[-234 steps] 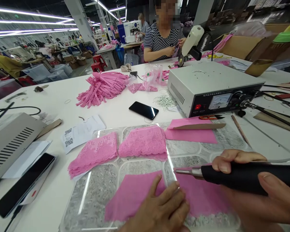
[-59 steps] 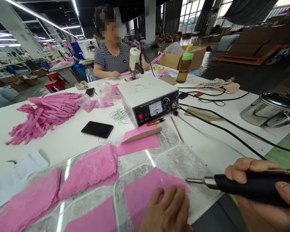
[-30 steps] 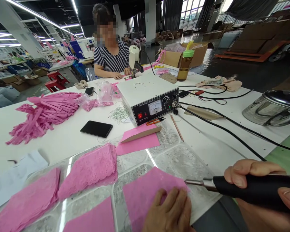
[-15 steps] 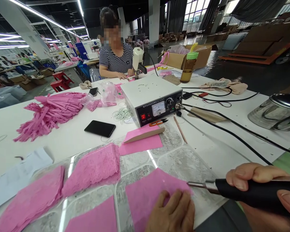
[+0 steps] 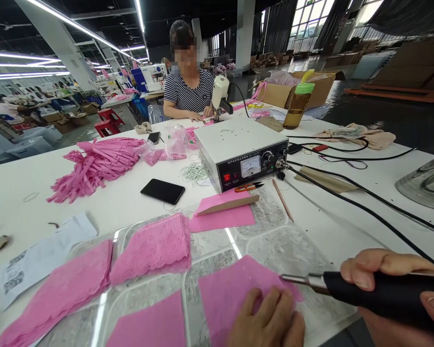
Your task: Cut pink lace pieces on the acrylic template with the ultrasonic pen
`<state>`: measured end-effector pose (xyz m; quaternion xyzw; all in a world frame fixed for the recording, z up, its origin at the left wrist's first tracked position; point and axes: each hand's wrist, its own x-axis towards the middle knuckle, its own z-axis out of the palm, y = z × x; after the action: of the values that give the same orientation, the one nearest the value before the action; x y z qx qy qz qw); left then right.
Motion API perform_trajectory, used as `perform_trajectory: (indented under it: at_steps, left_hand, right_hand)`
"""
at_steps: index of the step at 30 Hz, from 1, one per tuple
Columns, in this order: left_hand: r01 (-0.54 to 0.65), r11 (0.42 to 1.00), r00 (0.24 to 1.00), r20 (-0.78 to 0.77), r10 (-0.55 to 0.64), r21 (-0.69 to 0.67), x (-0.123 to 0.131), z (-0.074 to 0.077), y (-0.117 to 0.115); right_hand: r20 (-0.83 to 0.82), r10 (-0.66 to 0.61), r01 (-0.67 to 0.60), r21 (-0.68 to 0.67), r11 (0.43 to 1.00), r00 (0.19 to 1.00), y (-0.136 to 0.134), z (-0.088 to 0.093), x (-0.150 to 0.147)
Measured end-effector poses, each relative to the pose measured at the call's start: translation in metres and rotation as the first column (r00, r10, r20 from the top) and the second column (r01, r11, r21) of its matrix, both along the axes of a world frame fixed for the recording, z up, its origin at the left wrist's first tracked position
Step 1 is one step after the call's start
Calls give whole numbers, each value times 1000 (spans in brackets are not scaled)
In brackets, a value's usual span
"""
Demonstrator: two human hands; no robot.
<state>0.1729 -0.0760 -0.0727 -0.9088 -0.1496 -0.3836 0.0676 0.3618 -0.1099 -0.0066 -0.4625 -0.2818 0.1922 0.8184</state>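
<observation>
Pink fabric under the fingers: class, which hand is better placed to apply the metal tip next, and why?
Probably the right hand: it grips the black-handled tool, tip at the pink fabric, while the left hand lies on that fabric.

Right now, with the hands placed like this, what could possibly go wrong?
The metal tip of the black tool in the right hand is close to the fingers of the left hand; a slip might touch them. That hand covers only part of the pink cloth, so the uncovered part may shift. The bottle stands near the white-and-black box; if knocked over, it could perhaps leak onto it.
</observation>
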Motion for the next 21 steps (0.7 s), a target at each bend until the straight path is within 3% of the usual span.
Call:
perform_trajectory:
  at_steps: [5, 17, 21]
  left_hand:
    - [-37, 999, 989, 141, 40, -20, 5, 8, 0]
    - [-68, 997, 983, 171, 73, -33, 8, 6, -2]
    - [-61, 998, 988, 142, 65, -34, 8, 9, -1]
  right_hand:
    - [69, 48, -47, -12, 999, 996, 7, 6, -10]
    - [113, 79, -79, -5, 997, 990, 11, 9, -15]
    - [117, 86, -88, 10, 996, 989, 9, 1, -10]
